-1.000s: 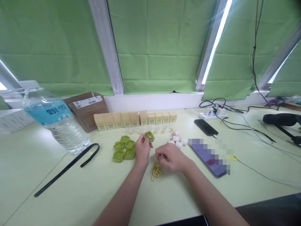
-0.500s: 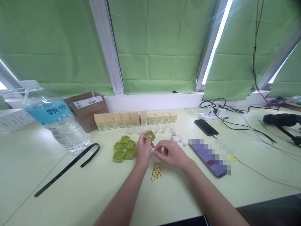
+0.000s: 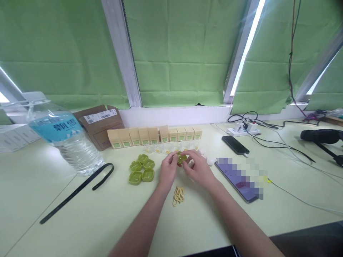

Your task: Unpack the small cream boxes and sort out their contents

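Note:
Between both hands, above the table, is a small green cup (image 3: 182,158). My left hand (image 3: 168,169) grips its left side, fingers closed. From the right, my right hand (image 3: 198,169) has its fingers curled around the cup's other edge; whether anything else is in those fingers is hidden. To the left of my hands, several matching green cups (image 3: 141,175) sit in a cluster on the table. Below my wrists lies a small pile of yellow rubber bands (image 3: 178,196). White rounded pieces (image 3: 210,161) show partly behind my right hand.
Several small kraft boxes (image 3: 154,136) stand in a row at the back, with clear little containers (image 3: 162,148) before them. A large water bottle (image 3: 69,139), cardboard box (image 3: 100,126) and black strap (image 3: 72,196) are left. Phones (image 3: 235,144), cables and a power strip (image 3: 242,131) lie right.
My right hand has moved up to the green cup and now touches it. My left hand has shifted slightly right with the cup, which has tilted and is more covered by fingers.

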A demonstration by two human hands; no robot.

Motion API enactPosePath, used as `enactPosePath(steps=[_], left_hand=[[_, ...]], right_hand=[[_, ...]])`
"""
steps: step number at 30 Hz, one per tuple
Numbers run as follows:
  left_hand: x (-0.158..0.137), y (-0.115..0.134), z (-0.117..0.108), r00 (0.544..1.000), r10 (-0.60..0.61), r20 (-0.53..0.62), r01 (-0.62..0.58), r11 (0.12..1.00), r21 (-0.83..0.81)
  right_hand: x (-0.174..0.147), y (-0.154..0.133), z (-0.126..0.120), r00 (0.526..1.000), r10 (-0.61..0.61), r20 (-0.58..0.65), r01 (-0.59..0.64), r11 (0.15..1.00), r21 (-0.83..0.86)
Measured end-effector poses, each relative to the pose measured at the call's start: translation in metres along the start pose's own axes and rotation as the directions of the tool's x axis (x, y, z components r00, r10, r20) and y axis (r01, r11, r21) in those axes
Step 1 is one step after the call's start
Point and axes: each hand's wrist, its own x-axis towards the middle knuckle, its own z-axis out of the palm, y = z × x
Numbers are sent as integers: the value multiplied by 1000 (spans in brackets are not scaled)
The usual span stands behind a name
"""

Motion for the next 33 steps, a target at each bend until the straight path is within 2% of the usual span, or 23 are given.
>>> enactPosePath(steps=[5, 9, 12, 15, 17, 20, 22, 24, 28, 33], left_hand=[[0, 1, 1, 998, 46, 37, -48, 998, 34], [11, 24, -8, 999, 41, -31, -41, 999, 17], [20, 50, -30, 996, 63, -59, -61, 998, 19], [24, 69, -70, 995, 72, -67, -55, 974, 220], [21, 75, -106, 997, 60, -48, -34, 904, 427], [10, 78, -161, 998, 58, -20, -25, 682, 731], [1, 78, -191, 998, 56, -37, 1, 540, 842], [-9, 76, -212, 997, 31, -65, 44, 465, 884], [-24, 69, -224, 997, -21, -80, 82, 397, 914], [-28, 57, -210, 997, -40, -71, 81, 354, 932]], right_hand=[[1, -3, -2, 997, -13, -78, 16, 999, 40], [1, -7, -4, 990, -31, -138, 42, 996, 77], [1, -9, -5, 996, -44, -75, 50, 995, 88], [0, -15, -7, 995, -82, 51, 76, 993, 95], [-2, -20, -9, 978, -120, 172, 103, 989, 104], [-6, -28, -9, 922, -163, 351, 123, 983, 134], [-9, -30, -10, 887, -168, 429, 119, 983, 140], [-9, -30, -11, 863, -167, 476, 117, 984, 132], [-9, -26, -12, 858, -171, 484, 135, 985, 109], [-11, -28, -8, 822, -200, 533, 201, 978, 58]])
